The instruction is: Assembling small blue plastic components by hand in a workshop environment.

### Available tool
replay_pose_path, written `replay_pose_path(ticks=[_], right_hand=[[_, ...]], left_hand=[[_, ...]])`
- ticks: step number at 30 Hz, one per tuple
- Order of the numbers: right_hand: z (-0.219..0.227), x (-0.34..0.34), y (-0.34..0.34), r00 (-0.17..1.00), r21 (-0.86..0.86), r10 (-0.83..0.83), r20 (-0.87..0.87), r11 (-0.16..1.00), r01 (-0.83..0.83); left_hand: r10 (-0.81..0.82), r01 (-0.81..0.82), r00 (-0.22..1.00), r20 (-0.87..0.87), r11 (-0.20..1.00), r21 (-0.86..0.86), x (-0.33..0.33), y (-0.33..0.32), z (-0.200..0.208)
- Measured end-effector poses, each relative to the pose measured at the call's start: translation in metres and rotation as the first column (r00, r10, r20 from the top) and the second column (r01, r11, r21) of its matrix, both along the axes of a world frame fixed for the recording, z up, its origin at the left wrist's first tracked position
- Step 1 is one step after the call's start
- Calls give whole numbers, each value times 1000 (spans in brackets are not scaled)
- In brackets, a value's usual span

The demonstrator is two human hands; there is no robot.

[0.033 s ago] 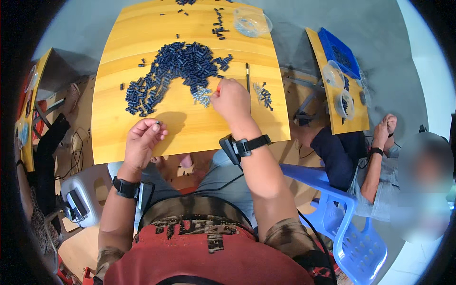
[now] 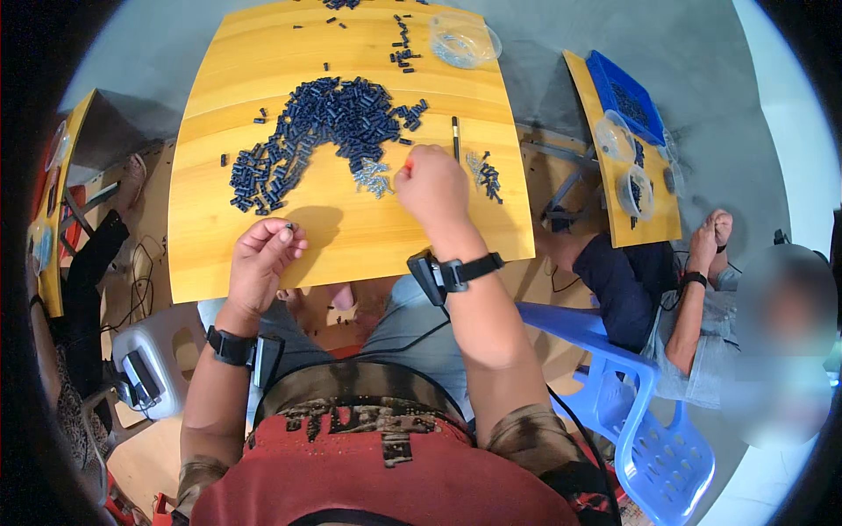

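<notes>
Over the near left part of the yellow table [image 2: 386, 237], my left hand [image 2: 265, 254] pinches a small dark cylindrical piece [image 2: 288, 226] between thumb and finger. My right hand [image 2: 436, 188] is closed above the table, just right of a small heap of silver screws [image 2: 372, 178]. A spot of red shows at its fingers; what they hold is hidden. Beyond both hands spreads a large pile of short black cylinders [image 2: 346, 114], with an arm of it curving toward my left hand. Several dark screw-like pieces [image 2: 489, 180] lie right of my right hand, near a slim black stick [image 2: 456, 138].
A clear round tub [image 2: 465, 42] stands at the table's far right, beside scattered black cylinders [image 2: 403, 58]. On a side table at right are a blue tray [image 2: 627, 96] and clear tubs [image 2: 635, 192]. A person [image 2: 702, 316] sits there by a blue chair [image 2: 640, 421].
My right hand has shifted slightly to the right, away from the silver screws. My left hand stays in place with the small dark piece.
</notes>
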State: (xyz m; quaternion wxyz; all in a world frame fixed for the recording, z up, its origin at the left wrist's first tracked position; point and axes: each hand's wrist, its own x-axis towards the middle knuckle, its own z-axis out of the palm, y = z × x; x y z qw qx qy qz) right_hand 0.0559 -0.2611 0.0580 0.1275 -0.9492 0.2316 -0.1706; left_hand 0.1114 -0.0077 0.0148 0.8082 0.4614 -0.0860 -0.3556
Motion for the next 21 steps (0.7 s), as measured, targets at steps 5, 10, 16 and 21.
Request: replay_pose_path(ticks=[5, 10, 16, 21], right_hand=[[6, -47, -53, 973, 55, -207, 105, 978, 202], [-19, -82, -99, 935, 239, -341, 96, 920, 311], [-35, -83, -111, 907, 358, -392, 151, 877, 320], [-27, -78, -100, 910, 321, -379, 167, 894, 313]], left_hand=[[14, -14, 1000, -1, 999, 50, -2, -3, 5], [20, -19, 1000, -20, 999, 32, -2, -3, 8], [18, -17, 1000, -19, 999, 46, -4, -3, 7], [28, -27, 999, -17, 997, 74, -4, 0, 9]])
